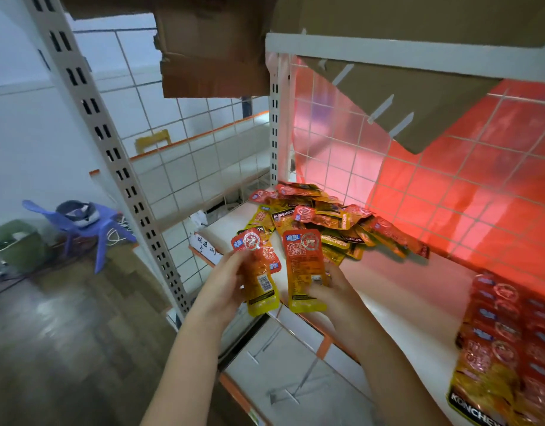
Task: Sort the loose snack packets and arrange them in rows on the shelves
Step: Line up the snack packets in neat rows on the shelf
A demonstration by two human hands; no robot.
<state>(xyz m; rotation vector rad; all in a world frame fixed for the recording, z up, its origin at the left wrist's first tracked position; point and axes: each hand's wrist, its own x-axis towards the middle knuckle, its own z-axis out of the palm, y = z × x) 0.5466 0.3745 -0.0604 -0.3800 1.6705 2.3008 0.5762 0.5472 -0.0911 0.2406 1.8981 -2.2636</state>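
A heap of loose red-and-yellow snack packets (335,222) lies at the back left of the white shelf (388,290). My left hand (225,281) grips a small stack of packets (260,272) just in front of the shelf's left end. Beside it, my right hand (329,290) holds a single packet (305,269) upright, label facing me, thumb on its lower part. Tidy rows of matching packets (505,339) lie overlapped at the shelf's right front.
A wire grid back panel (449,167) with red film closes the shelf behind. A slotted upright post (117,155) stands left. Cardboard (215,53) hangs overhead. A lower shelf (283,373) sits beneath. On the floor left are a purple stool (89,226) and a green bin (15,244).
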